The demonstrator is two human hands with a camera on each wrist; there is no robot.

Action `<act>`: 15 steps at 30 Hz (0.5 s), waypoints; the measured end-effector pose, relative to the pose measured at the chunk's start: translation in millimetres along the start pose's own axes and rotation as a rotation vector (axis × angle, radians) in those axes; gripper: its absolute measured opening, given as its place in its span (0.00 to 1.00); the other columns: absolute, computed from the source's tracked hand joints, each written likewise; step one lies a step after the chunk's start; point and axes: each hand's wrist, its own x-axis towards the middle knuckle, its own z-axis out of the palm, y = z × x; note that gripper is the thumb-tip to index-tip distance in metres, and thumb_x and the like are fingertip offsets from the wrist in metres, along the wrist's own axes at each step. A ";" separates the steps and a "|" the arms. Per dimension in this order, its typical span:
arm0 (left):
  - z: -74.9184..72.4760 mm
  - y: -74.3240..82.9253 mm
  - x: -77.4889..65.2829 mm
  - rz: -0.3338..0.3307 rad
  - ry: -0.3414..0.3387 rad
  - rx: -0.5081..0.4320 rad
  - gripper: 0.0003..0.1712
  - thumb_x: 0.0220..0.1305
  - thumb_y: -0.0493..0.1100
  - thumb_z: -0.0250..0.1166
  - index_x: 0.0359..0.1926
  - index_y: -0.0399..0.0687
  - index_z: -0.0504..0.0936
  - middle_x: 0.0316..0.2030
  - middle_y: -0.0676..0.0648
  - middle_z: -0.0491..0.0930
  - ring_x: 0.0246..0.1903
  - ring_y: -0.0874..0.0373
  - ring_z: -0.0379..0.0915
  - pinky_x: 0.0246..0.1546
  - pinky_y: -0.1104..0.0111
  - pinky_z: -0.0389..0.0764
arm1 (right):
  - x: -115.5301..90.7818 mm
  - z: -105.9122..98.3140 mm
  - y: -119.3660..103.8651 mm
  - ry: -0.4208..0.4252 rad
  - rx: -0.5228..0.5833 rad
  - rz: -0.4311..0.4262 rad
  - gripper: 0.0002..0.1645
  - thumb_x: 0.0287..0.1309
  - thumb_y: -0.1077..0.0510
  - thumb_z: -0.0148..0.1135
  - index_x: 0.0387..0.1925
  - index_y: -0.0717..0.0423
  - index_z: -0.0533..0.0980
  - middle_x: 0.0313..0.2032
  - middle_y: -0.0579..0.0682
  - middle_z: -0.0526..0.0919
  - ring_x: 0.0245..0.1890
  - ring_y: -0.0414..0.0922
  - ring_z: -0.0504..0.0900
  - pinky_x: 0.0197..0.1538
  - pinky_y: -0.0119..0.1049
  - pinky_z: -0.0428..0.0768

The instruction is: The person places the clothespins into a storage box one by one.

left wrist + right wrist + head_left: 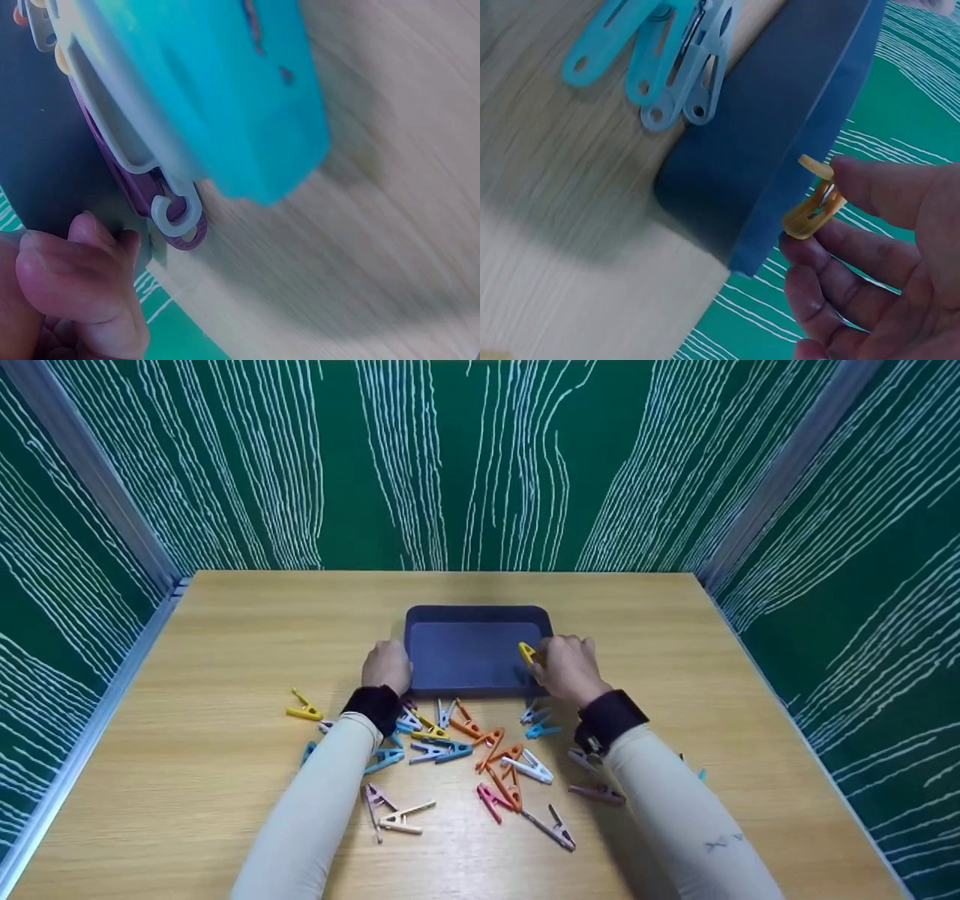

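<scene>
A yellow clothespin [527,652] is pinched between the thumb and fingers of my right hand [571,666], over the right side of the dark blue tray [480,692]. In the right wrist view this clothespin [810,214] shows beside the tray wall [735,142]. My left hand [388,665] is at the tray's left side, and its curled fingers [82,289] grip the edge there. Several clothespins lie in front of the tray, among them orange ones [466,727], a white one [530,768] and blue ones [454,751].
Nearer me lie a pink clothespin [493,801], a cream one [403,819] and a grey one [551,831]. Another yellow one [304,708] lies to the left. Green walls with white lines [480,472] enclose the wooden table [247,637] at back and sides.
</scene>
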 end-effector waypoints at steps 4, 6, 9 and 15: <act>0.0 1.2 0.7 0.006 0.014 0.014 0.10 0.67 0.33 0.59 0.36 0.31 0.86 0.40 0.32 0.86 0.42 0.38 0.85 0.44 0.49 0.83 | 9.1 7.1 -4.8 -0.002 -0.038 0.025 0.10 0.64 0.54 0.69 0.34 0.57 0.86 0.32 0.55 0.86 0.40 0.58 0.80 0.49 0.53 0.66; -0.4 2.2 0.8 0.009 0.024 0.023 0.10 0.66 0.32 0.58 0.35 0.31 0.86 0.40 0.31 0.86 0.41 0.38 0.85 0.43 0.49 0.83 | 12.8 10.2 -6.6 -0.002 -0.061 0.035 0.11 0.65 0.53 0.67 0.31 0.56 0.85 0.32 0.56 0.86 0.41 0.60 0.80 0.49 0.54 0.66; -0.2 3.0 0.4 0.011 0.030 0.035 0.10 0.65 0.31 0.58 0.35 0.32 0.86 0.40 0.31 0.86 0.41 0.37 0.85 0.43 0.48 0.83 | 16.2 14.5 -8.1 -0.003 -0.084 0.045 0.13 0.67 0.51 0.66 0.34 0.57 0.85 0.35 0.59 0.86 0.43 0.62 0.80 0.51 0.55 0.67; 1.1 0.9 0.2 0.002 0.025 0.028 0.11 0.66 0.31 0.57 0.36 0.32 0.86 0.40 0.31 0.86 0.42 0.37 0.85 0.43 0.48 0.83 | 16.7 18.3 -10.5 -0.005 -0.060 0.055 0.26 0.65 0.47 0.69 0.56 0.59 0.82 0.50 0.62 0.85 0.52 0.65 0.79 0.56 0.57 0.67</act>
